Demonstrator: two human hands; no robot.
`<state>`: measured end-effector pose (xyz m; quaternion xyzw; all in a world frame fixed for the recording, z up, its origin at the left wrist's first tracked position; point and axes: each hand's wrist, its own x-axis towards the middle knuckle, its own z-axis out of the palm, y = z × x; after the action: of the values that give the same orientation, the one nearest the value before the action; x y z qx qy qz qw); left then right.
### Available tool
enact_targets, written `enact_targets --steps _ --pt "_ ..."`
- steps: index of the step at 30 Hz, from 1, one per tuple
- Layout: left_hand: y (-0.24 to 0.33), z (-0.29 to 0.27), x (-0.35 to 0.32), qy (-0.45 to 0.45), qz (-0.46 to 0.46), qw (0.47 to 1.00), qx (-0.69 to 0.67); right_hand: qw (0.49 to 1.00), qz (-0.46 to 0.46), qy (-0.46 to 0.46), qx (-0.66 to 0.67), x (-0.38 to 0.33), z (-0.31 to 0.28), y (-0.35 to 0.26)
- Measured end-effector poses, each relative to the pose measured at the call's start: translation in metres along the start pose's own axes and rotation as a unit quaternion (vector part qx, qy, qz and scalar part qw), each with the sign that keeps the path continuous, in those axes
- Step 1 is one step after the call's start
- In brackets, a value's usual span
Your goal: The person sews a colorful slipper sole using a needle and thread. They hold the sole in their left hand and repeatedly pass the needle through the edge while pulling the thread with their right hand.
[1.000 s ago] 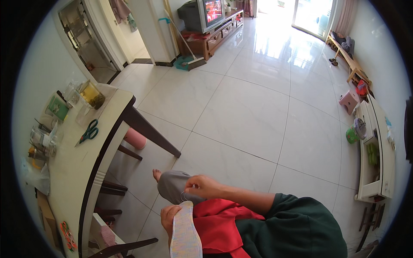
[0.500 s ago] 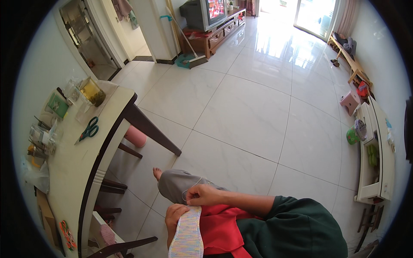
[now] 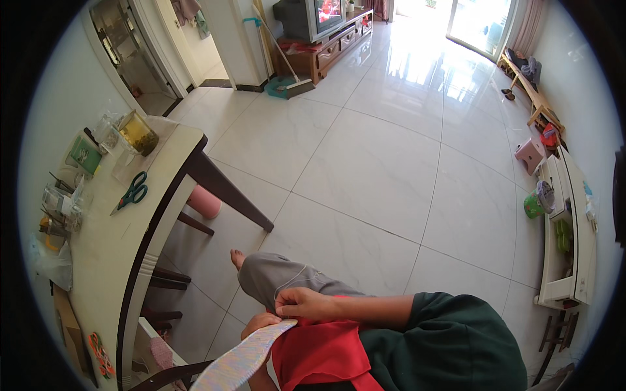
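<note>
A flat pastel-striped insole with a pale edge lies over my lap, its upper end held in my left hand, fingers closed round it. Just above that end, my right hand is pinched, thumb against fingers. A thin white thread loops out from the right fingertips over my grey trouser leg. Whether a needle is in the pinch cannot be made out. Beneath both hands is a red apron over dark green clothing.
On the left, a pale table with dark edging bears scissors, a jar of yellowish liquid, plastic bags and a bundle of orange-green cord. Dark chair parts stand beside it. A white cabinet is at right, tiled floor ahead.
The insole has swung from nearly upright to slanting toward the lower left, and my left hand has tilted with it. My right hand has shifted slightly left, still pinched.
</note>
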<state>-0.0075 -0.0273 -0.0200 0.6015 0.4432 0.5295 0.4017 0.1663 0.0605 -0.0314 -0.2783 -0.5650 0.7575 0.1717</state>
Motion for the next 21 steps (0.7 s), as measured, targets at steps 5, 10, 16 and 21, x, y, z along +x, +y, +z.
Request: enact_targets --steps 5,10,16,21 --pt "-0.001 -0.001 -0.001 0.001 0.004 1.000 0.000 0.999 -0.036 -0.018 0.021 -0.001 0.003 -0.001" --pt "0.015 0.007 -0.003 -0.103 -0.125 0.983 -0.090 0.972 0.019 0.131 0.192 0.008 -0.011 0.006" --pt "0.006 -0.007 -0.008 0.091 -0.213 0.972 -0.028 0.926 0.032 0.129 0.355 0.016 -0.055 -0.032" --pt "0.014 0.003 0.045 0.179 -0.221 0.907 -0.311 0.933 -0.032 0.227 0.279 -0.003 -0.111 -0.025"
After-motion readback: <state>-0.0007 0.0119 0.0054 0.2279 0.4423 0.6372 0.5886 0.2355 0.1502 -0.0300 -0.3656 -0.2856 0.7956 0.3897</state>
